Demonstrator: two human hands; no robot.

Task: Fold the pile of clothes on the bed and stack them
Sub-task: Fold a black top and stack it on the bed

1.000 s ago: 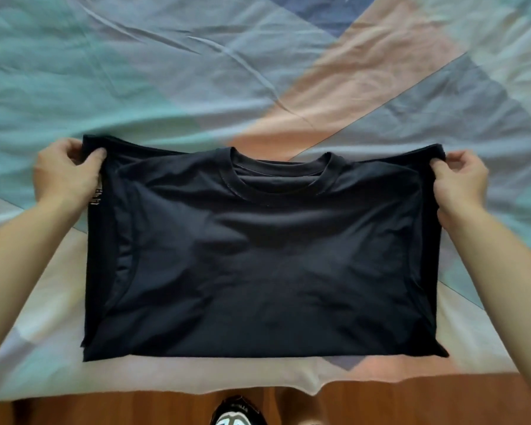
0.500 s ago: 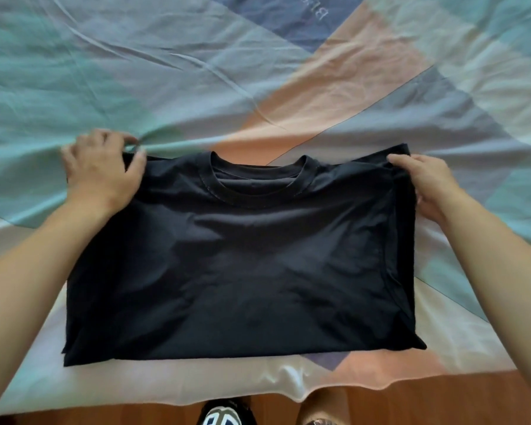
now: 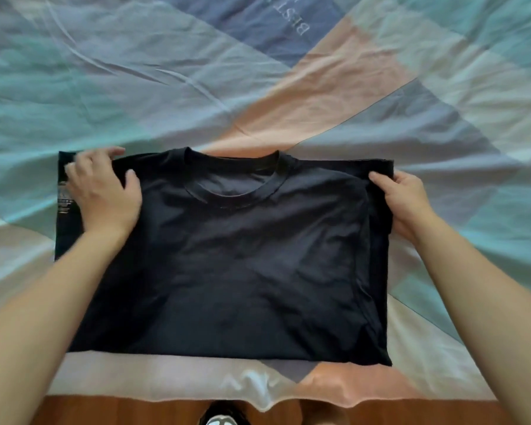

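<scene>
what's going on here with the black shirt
A person is folding a black t-shirt on a bed covered by a pastel patchwork sheet. The shirt lies flat, collar away from the person, already folded into a rough rectangle. The left hand rests on the shirt's upper left corner, fingers over the cloth, while the right hand holds the upper right edge, thumb on top. No stack of other folded clothes is in view.
</scene>
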